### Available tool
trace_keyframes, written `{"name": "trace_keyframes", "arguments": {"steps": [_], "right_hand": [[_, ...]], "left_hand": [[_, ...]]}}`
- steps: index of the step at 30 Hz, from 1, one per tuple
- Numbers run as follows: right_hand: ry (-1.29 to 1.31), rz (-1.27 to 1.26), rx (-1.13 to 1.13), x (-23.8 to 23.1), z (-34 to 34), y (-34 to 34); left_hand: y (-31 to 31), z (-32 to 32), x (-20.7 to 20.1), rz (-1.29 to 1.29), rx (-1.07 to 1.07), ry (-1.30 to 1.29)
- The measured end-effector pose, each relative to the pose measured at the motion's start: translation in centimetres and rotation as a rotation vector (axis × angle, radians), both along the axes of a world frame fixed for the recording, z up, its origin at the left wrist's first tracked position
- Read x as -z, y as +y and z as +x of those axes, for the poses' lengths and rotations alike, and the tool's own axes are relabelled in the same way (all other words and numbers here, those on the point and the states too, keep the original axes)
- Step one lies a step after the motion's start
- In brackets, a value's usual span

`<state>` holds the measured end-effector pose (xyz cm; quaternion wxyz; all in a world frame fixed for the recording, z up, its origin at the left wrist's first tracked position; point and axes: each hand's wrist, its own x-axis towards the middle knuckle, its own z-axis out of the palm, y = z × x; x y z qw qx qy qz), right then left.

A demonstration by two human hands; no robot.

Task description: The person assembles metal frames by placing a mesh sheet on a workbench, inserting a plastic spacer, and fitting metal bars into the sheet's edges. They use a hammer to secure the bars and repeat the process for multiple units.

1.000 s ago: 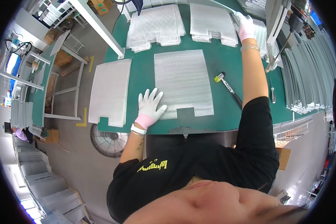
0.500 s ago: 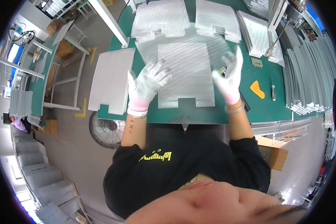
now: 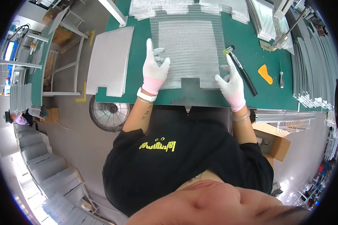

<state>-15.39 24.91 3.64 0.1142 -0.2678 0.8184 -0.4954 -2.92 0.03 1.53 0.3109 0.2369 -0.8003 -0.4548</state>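
Observation:
Two thin metal mesh sheets overlap on the green table in front of me. The notched mesh sheet [image 3: 191, 56] shows a cut-out at its near edge, and the wider mesh sheet [image 3: 187, 15] reaches past it at the far end. Which one lies on top I cannot tell. My left hand [image 3: 155, 69], in a white glove with a pink cuff, is at their left edge, index finger stretched forward and thumb apart. At the right edge my right hand [image 3: 231, 80], gloved alike, has its fingers spread. Neither hand is closed around a sheet.
A black-handled hammer [image 3: 244, 71] lies right of the mesh, then an orange flat piece [image 3: 265, 74] and a screwdriver [image 3: 281, 77]. A stack of pale notched sheets [image 3: 110, 62] sits at left. More mesh stacks [image 3: 225, 9] line the back. A metal fixture [image 3: 283, 37] stands back right.
The wider mesh sheet has gone from slanted and blurred to straight, lined up with the notched one. My hands have turned to point forward along its sides. The whole view has shifted.

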Motion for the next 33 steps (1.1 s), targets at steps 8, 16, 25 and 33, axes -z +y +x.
{"name": "trace_keyframes", "arguments": {"steps": [8, 16, 25, 33], "right_hand": [[0.208, 0.122, -0.003, 3.0, -0.6, -0.6], [0.34, 0.278, 0.022, 5.7, -1.0, -1.2], [0.391, 0.292, -0.024, 5.8, -1.4, -0.9], [0.372, 0.324, -0.045, 5.4, -1.2, -0.8]], "left_hand": [[-1.4, -0.9, 2.4, -0.438, 0.017, -0.243], [-2.4, -2.0, 5.3, -0.539, 0.02, -0.448], [-2.6, -1.9, 5.3, -0.443, 0.039, -0.498], [-2.9, -2.1, 5.7, -0.488, 0.052, -0.505]]}}
